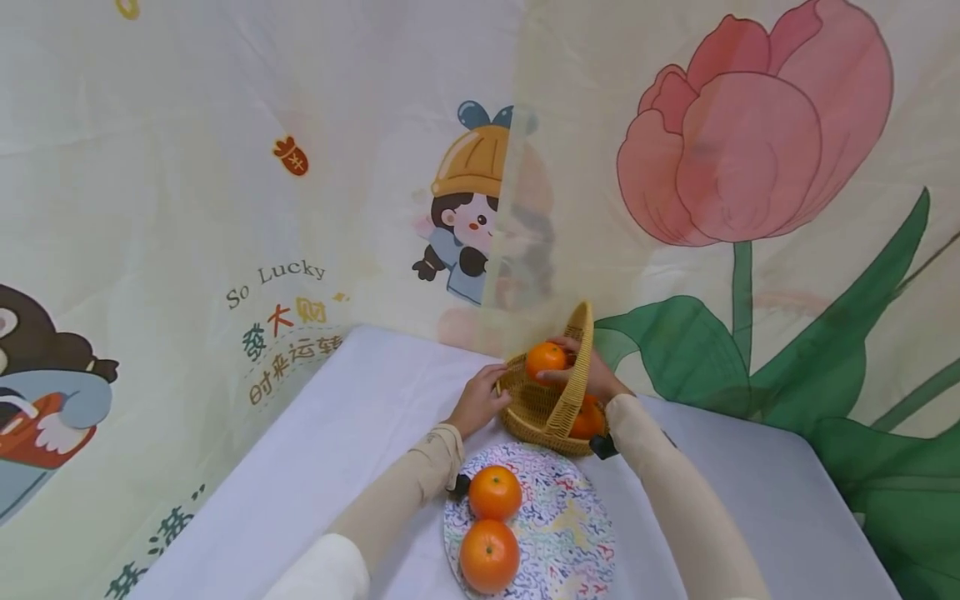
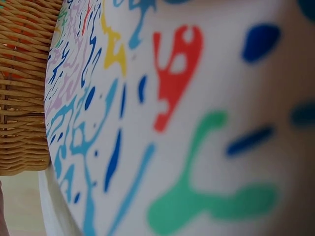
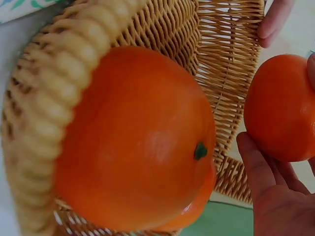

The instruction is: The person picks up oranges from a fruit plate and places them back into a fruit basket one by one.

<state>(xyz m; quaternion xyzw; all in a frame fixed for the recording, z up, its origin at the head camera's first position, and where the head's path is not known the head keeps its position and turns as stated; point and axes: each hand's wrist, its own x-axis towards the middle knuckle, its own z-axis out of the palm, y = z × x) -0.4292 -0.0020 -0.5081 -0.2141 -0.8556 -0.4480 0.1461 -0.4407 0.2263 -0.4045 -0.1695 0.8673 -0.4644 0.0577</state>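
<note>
A wicker basket with a tall arched handle stands at the back of the table. My left hand holds its left rim; its fingertips show there in the right wrist view. Reaching past the handle, my right hand grips an orange over the basket, apart from the fruit inside. Another orange lies in the right part of the basket, with part of one more showing beneath it. The left wrist view shows the basket's side but no clear view of the left hand.
In front of the basket lies a round plate with a multicoloured pattern. Two oranges, a farther one and a nearer one, sit on its left side. A printed cloth hangs behind the white-covered table.
</note>
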